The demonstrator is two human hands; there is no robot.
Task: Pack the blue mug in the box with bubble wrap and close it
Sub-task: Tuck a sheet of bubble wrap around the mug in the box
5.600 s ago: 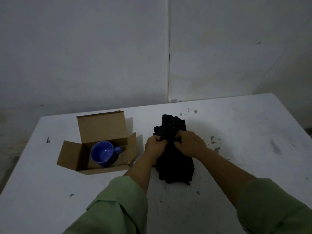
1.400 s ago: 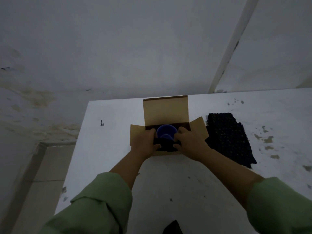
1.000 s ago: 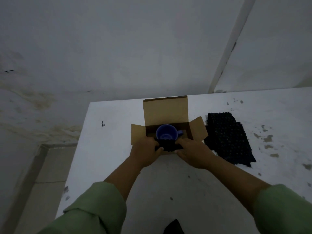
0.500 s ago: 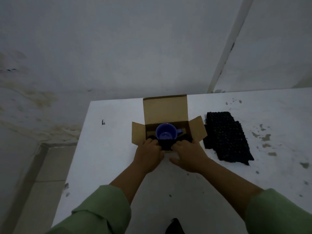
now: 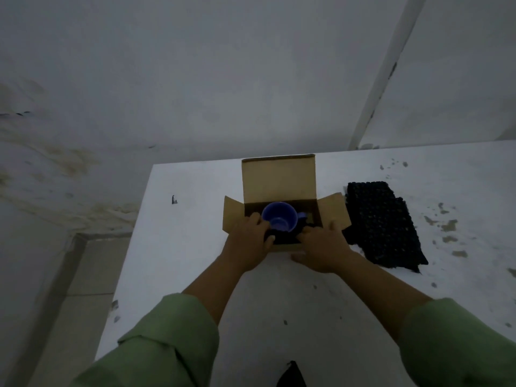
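both bare hands, left hand (image 5: 248, 244) and right hand (image 5: 321, 247), press black bubble wrap (image 5: 282, 236) beside the blue ceramic mug (image 5: 279, 220) inside the open brown cardboard box (image 5: 279, 180); finger closure cannot be determined.

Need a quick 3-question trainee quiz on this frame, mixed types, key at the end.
1. True or false: the box's back flap is folded shut over the blue mug.
2. The spare sheet of black bubble wrap lies on which side of the box: A left, B right, C behind?
3. Fill in: the left hand and right hand are at the box's ___ edge.

Key: 1 false; 2 B; 3 near.
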